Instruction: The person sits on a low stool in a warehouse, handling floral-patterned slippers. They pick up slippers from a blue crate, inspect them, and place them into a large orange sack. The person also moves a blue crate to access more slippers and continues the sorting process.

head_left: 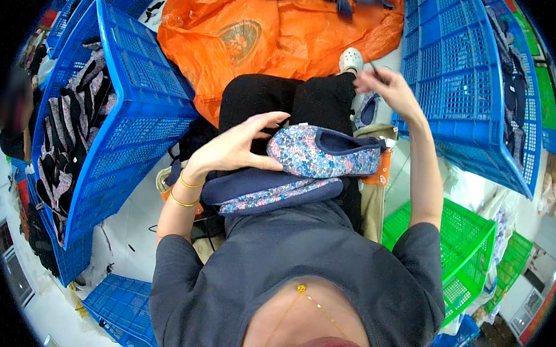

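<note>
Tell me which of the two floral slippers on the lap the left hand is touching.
The upper floral slipper, opening up: the left hand rests on its heel end. The lower slipper lies beneath it, untouched.

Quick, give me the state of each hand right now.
Left hand: open, fingers spread on the heel of the floral fabric slipper.
Right hand: pinching a thin dark stick-like thing.

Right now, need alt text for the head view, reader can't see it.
Seen from above, a seated person's left hand rests on a floral fabric shoe stacked on a second one in their lap, while the right hand reaches forward holding a thin dark tool. Blue plastic crates stand on both sides, the left one filled with more shoes, with an orange bag ahead.
</note>
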